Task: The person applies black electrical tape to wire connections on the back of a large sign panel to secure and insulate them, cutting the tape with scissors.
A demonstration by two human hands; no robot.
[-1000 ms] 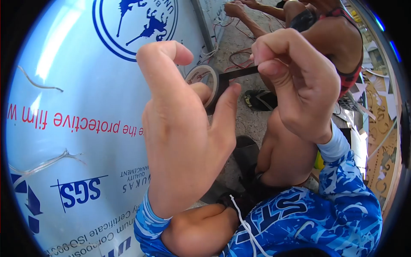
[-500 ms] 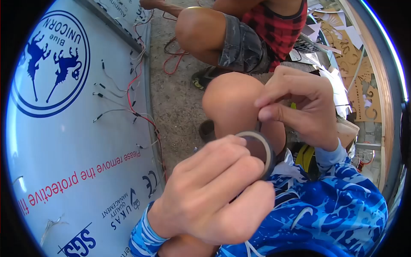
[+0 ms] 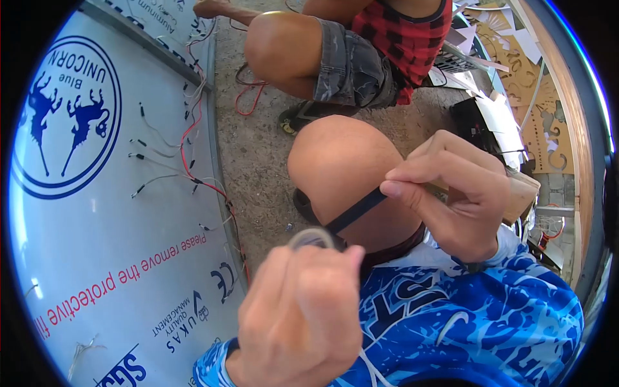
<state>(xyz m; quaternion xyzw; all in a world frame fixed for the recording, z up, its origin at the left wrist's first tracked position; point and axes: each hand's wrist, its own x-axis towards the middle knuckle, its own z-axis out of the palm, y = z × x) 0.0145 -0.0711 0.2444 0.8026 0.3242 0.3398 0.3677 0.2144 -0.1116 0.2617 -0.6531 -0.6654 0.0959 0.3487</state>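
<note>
Outdoor-looking work area with a rough concrete floor [image 3: 255, 161]. On the left side of the frame is one large pale panel [image 3: 148, 222], printed upside down with one round badge holding two dark animal figures. Thin wires [image 3: 211, 186] run near its right edge, one red among several pale leads, too tangled to count surely. At lower centre, the left hand [image 3: 296, 316] is closed around one tape roll [image 3: 311, 233], mostly hidden by curled fingers. At upper centre, one co-worker [image 3: 354, 64], in patterned shorts and a red-and-black checked top, crouches with one hand [image 3: 211, 8] at the frame's top edge. Below, one dark strip [image 3: 361, 209] slants up and rightward from the roll, across the wearer's bare knee [image 3: 342, 155]. Right of centre, the right hand [image 3: 461, 193] pinches the strip's far end between thumb and forefinger. A single length is drawn out and looks taut; it appears joined to the roll, with no cut visible and, seemingly, no part stuck down. At upper right is a brown sheet [image 3: 517, 80] with cut-out shapes, too many and small to count.
</note>
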